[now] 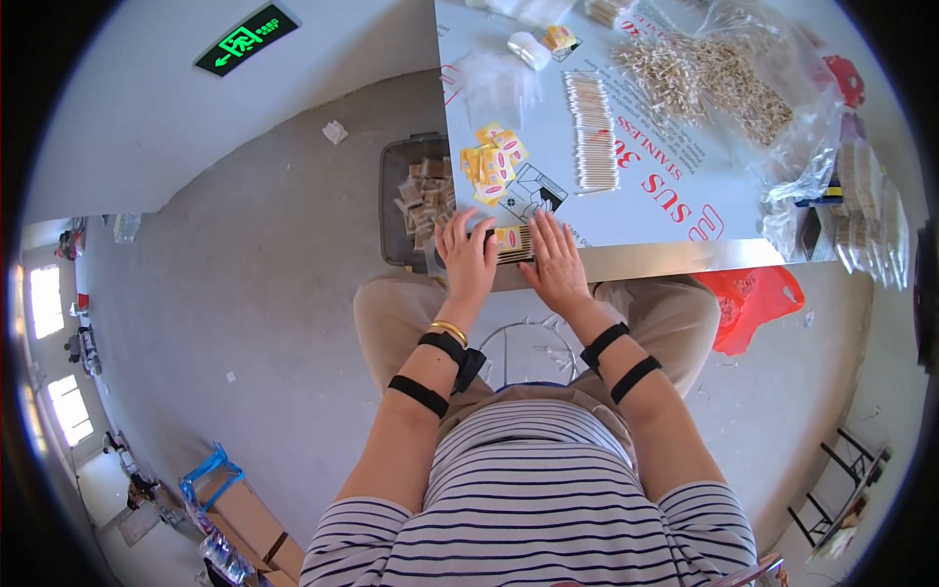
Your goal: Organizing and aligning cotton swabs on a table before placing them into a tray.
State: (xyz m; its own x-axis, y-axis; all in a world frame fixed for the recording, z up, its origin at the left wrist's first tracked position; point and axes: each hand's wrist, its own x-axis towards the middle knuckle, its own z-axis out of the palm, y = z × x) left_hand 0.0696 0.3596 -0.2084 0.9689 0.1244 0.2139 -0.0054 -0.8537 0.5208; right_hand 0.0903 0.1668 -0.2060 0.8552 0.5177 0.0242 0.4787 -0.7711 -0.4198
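One small bundle of wooden sticks with yellow label [513, 244] is pressed between left hand [468, 256] & right hand [556, 262], fingers flat; loose yellow labels [492, 161] and heaped sticks [704, 83] remain unpacked; grey bin [396, 205] approx. part-filled.

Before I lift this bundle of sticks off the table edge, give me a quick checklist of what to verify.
1. Left hand on the stick bundle: ok, fingers rest on its left end.
2. Right hand on the bundle: ok, at its right end.
3. Bundle fully on the table: ok, though near the edge.
4. Yellow labels within reach: ok, just behind the bundle.
5. Grey bin beside the table has room: cannot tell.
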